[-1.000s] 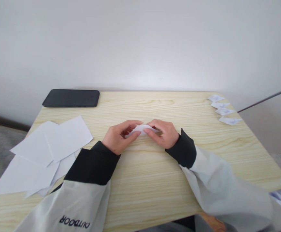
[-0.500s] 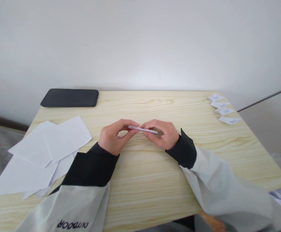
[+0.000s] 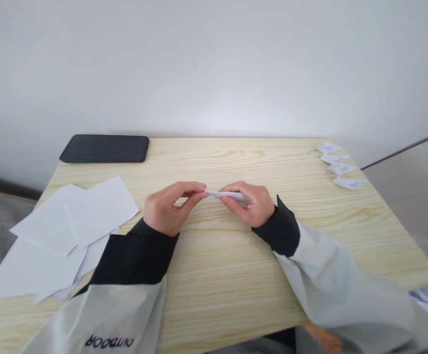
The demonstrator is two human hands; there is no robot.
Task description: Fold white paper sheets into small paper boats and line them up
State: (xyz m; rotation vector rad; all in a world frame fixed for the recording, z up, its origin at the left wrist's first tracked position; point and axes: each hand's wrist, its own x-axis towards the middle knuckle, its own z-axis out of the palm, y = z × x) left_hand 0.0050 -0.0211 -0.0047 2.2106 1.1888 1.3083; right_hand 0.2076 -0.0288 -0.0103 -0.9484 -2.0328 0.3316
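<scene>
A narrow folded piece of white paper (image 3: 215, 193) is held nearly edge-on above the middle of the table. Its left tip is pinched between the thumb and fingers of my left hand (image 3: 169, 206). My right hand (image 3: 249, 201) grips the other end, with the thumb on the near side and the fingers behind. Part of the paper is hidden by the right fingers, and its exact folded shape cannot be made out.
Loose white paper sheets (image 3: 51, 250) overlap at the left. Behind them lies a black phone (image 3: 105, 148). Several small folded paper pieces (image 3: 341, 168) line the right edge of the wooden table (image 3: 221, 280). A white wall (image 3: 214, 69) stands at the back.
My left hand has slid left along the folded paper, from near its middle to its left tip. The gap between my hands is wider. My right hand stays almost in place.
</scene>
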